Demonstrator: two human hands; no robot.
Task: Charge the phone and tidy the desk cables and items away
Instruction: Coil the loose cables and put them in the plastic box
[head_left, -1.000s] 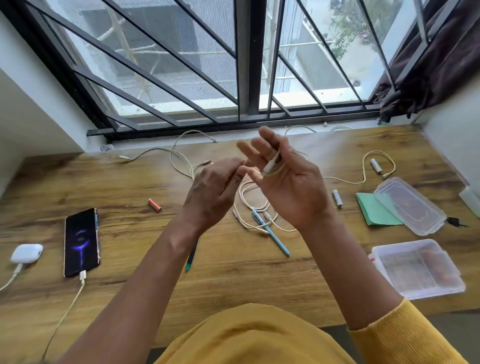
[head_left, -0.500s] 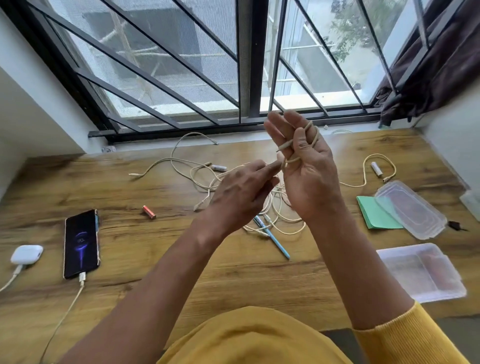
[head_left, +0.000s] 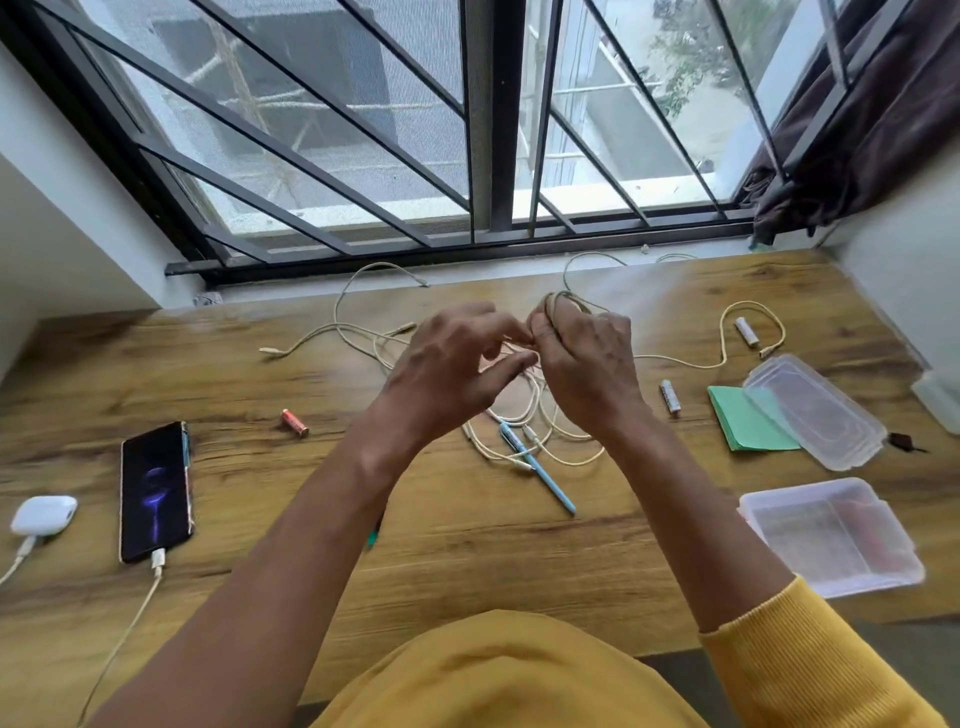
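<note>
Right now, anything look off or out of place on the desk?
Nothing damaged or spilled. Loose items lie scattered: an orange battery, two white batteries, a blue pen under tangled cable. The box sits open, lid off.

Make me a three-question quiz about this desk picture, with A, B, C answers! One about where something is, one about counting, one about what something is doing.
1. Where is the phone?
A. left side of the desk
B. on the green paper
C. in the box

2. How many batteries lie on the desk?
A. one
B. three
C. six

3. What is the right hand doing?
A. lying flat
B. holding a pen
C. holding coiled cable

Answers: 1 A, it lies far left, plugged in. 2 B, one red, two white. 3 C, loops wrap its fingers.
</note>
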